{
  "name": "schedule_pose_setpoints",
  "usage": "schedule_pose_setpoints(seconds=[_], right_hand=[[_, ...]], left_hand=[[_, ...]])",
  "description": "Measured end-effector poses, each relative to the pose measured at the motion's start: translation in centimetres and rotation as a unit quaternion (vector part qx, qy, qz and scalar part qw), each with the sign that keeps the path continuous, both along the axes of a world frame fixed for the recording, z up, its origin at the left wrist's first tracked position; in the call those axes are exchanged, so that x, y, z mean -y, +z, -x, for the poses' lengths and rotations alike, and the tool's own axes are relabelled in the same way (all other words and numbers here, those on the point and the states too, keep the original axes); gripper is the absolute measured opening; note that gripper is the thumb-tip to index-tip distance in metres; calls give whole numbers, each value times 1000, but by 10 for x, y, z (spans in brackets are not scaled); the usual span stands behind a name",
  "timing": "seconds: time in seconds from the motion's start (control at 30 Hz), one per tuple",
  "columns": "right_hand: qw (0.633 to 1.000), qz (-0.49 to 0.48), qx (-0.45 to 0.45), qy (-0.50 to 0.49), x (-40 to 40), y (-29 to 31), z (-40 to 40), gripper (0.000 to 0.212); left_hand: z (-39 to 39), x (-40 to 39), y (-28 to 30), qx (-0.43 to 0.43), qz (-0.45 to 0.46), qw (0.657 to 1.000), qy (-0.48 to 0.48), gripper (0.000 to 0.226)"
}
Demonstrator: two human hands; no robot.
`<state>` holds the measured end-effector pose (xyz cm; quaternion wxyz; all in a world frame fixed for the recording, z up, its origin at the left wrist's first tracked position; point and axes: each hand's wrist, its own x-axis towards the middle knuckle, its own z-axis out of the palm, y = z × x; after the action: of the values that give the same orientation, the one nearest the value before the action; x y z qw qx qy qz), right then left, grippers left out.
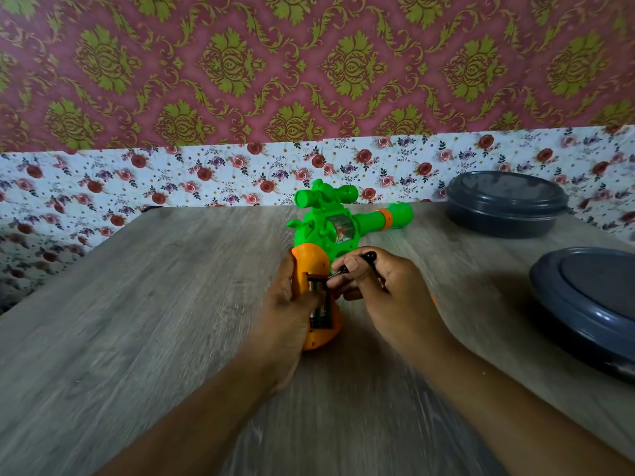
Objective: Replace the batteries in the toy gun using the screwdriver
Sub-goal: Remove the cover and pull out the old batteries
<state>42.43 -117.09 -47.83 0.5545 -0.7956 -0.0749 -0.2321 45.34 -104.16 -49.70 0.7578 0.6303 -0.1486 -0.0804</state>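
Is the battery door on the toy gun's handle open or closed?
Open. The orange handle shows a dark uncovered slot with batteries inside; the screwdriver tip points at it.

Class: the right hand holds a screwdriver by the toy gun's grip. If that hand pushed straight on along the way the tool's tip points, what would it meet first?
Most likely the batteries in the open grip of the toy gun. The right hand aims the screwdriver left and down at them; the left hand lies just beyond. Depth is unclear.

Counted on the table (171, 304)

One toy gun (330, 228), one screwdriver (357, 264), two hands – left hand (285, 304), right hand (381, 290) – and two dark round containers (505, 204) (591, 307) are seen; batteries in the grip cannot be counted.
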Motion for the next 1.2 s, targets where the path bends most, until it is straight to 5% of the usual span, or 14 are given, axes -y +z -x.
schedule_pose_setpoints(seconds=[0.33,1.2], right_hand=[[986,-105,-104,79,11,20,-1,36],[981,-138,-118,64,12,25,1,43]], left_hand=[[3,0,2,72,-37,997,-9,52],[10,3,3,122,-44,991,-36,43]])
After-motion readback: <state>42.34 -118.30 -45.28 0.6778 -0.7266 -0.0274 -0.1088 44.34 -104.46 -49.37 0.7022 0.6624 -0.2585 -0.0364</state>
